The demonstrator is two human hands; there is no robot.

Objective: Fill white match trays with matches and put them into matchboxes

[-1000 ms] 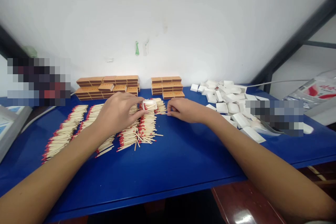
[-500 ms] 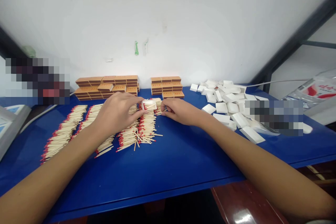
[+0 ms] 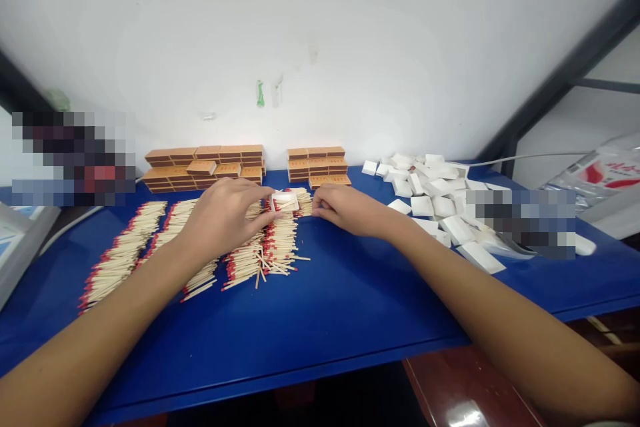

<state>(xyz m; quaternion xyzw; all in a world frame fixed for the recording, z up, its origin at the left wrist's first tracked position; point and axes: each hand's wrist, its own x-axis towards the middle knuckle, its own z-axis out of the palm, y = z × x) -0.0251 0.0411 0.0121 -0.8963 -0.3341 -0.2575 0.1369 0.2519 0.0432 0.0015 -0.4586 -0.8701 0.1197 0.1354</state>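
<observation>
Between the thumb and fingers of my left hand is a small white matchbox tray, with a few matchsticks visible in it. It sits over the rows of red-tipped matches. My right hand is just right of the tray, beside the pale ends of some matches. Its fingers are curled and pinched together; whatever they hold, if anything, is hidden. My left hand and forearm cover part of the match rows.
Stacked orange matchboxes and a smaller matchbox stack stand against the wall. A loose heap of white trays lies at right on the blue table. A plastic-wrapped packet is at far right; a grey-edged box is at far left.
My right hand has shifted slightly right, away from the tray. The left hand keeps hold of the tray, almost in the same spot.
</observation>
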